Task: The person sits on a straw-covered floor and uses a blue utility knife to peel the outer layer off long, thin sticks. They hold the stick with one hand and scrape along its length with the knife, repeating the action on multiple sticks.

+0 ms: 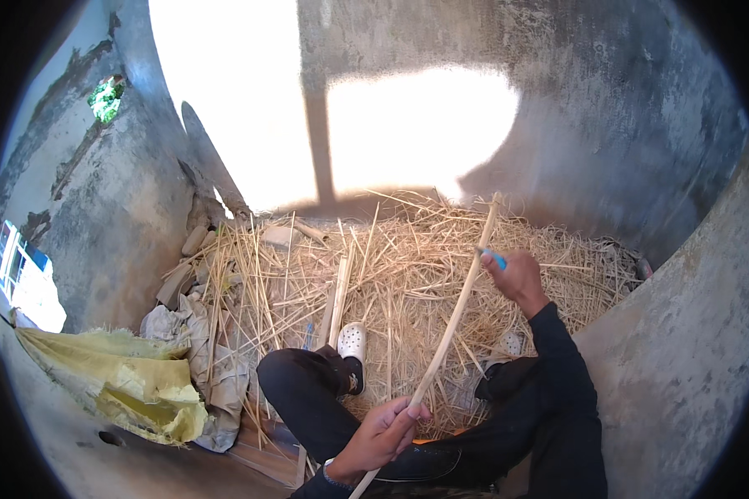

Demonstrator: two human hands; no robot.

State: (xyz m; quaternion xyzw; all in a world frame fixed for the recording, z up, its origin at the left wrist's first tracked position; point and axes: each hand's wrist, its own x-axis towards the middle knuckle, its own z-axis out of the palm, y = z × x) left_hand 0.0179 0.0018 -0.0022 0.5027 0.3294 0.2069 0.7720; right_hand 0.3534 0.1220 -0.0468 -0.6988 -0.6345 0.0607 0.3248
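Observation:
A long pale bamboo strip (pixel 451 333) slants up and away from my lap toward the far wall. My left hand (pixel 383 439) is closed around its near part, just above my thigh. Farther out on the right, my right hand (pixel 518 279) grips a blue-handled knife (pixel 494 259). The knife's short dark tip lies against the strip near its far end; most of the blade cannot be made out. Between my left foot and the far wall, several split bamboo pieces (pixel 339 298) lean together.
Straw-like shavings (pixel 424 241) cover the floor around my feet. A yellow sack (pixel 133 378) and a crumpled grey cloth (pixel 212 358) lie at the left, with stones (pixel 193 241) beyond. Concrete walls (pixel 607 108) stand close on the far, left and right sides.

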